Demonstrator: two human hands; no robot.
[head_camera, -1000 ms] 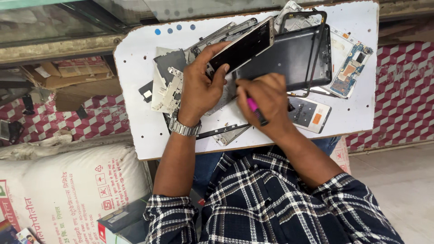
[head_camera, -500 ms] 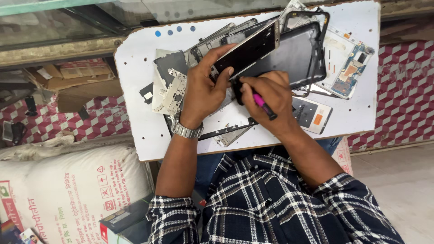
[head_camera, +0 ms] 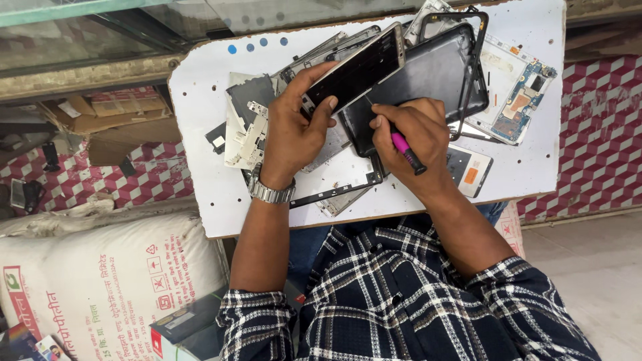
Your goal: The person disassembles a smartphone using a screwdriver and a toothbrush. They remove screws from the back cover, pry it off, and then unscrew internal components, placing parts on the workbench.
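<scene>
— Component held?
— Dark-screened phone [head_camera: 354,70], silver-framed, tilted, one end raised above the white board.
— Tool?
— Pink-handled screwdriver [head_camera: 408,152], dark grip, angled, tip near the phone's lower edge.

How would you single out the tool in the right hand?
Start at the white board, then find the big dark tablet shell on it. The right hand rests at its lower edge gripping a screwdriver, the only pink-handled thing among grey and black parts.
</scene>
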